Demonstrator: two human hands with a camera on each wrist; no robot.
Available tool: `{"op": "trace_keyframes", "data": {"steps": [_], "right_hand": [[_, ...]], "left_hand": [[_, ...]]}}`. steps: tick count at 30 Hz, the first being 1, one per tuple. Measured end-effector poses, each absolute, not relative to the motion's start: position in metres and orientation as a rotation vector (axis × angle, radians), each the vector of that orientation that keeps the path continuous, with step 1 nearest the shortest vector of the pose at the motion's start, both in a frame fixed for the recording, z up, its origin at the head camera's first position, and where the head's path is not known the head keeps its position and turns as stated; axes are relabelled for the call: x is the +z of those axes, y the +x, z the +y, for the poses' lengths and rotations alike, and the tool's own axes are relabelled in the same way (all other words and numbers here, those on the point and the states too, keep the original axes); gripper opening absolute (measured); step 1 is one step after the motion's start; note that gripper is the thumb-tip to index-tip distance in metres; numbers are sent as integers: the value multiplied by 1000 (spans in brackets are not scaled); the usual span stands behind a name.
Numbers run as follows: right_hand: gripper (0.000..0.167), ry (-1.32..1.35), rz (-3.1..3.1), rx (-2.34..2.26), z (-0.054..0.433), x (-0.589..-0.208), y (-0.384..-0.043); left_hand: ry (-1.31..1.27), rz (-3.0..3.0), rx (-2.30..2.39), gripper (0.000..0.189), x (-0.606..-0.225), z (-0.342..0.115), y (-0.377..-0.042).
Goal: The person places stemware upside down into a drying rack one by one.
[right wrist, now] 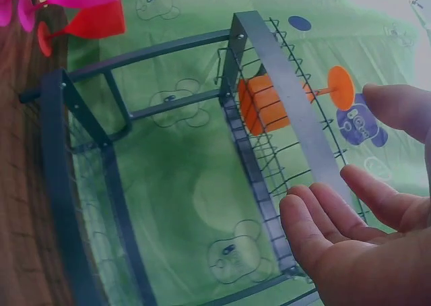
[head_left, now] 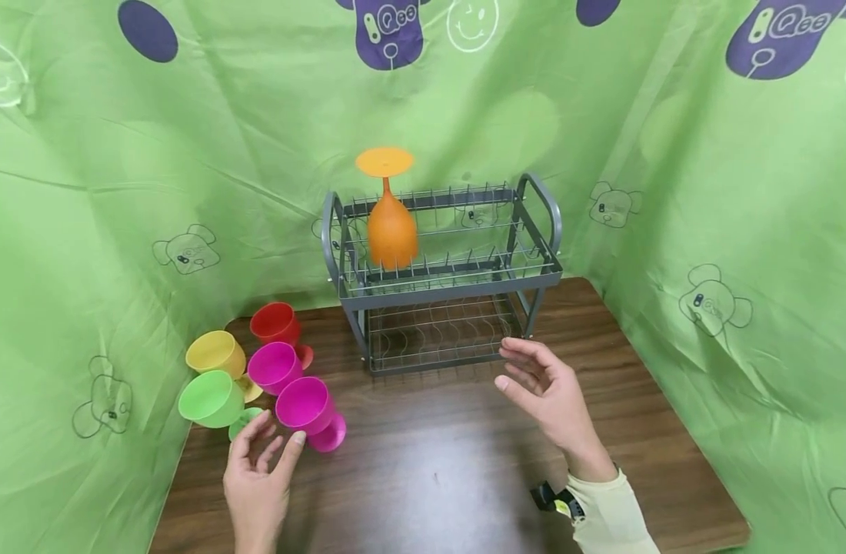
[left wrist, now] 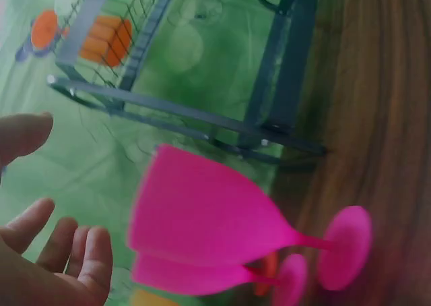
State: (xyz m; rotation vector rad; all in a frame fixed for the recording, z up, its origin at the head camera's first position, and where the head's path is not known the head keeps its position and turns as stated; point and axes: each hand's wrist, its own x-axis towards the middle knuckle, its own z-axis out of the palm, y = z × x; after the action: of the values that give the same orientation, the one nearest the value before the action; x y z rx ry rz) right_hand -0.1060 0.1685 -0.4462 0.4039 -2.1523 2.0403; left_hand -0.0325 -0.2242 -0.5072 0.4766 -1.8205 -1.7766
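An orange plastic goblet [head_left: 393,231] stands upside down in the left part of the upper tier of a grey two-tier dish rack [head_left: 451,291]. My left hand [head_left: 257,485] is nearest to the front magenta goblet [head_left: 307,406] and the green goblet [head_left: 211,398], thumb and fingers apart with nothing between them. Behind these stand another magenta goblet [head_left: 275,368], a yellow goblet [head_left: 215,352] and a red goblet [head_left: 275,323], all upright. To the right, my right hand [head_left: 551,400] hovers before the rack's right front corner, fingers loosely bent and holding nothing.
The rack's lower wire tier [head_left: 440,331] holds no goblets. A brown wood-grain table [head_left: 423,469] bears everything. Green patterned cloth [head_left: 257,154] hangs behind and along both sides of the table. A dark band [head_left: 557,500] sits at my right wrist.
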Motion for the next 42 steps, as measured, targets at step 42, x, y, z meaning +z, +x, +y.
{"op": "trace_keyframes", "data": {"steps": [42], "right_hand": [[47,395,-2150,2191,150,-495,-84]], "left_hand": [[459,-1533,-1985,92,-629,-228,-75]]}}
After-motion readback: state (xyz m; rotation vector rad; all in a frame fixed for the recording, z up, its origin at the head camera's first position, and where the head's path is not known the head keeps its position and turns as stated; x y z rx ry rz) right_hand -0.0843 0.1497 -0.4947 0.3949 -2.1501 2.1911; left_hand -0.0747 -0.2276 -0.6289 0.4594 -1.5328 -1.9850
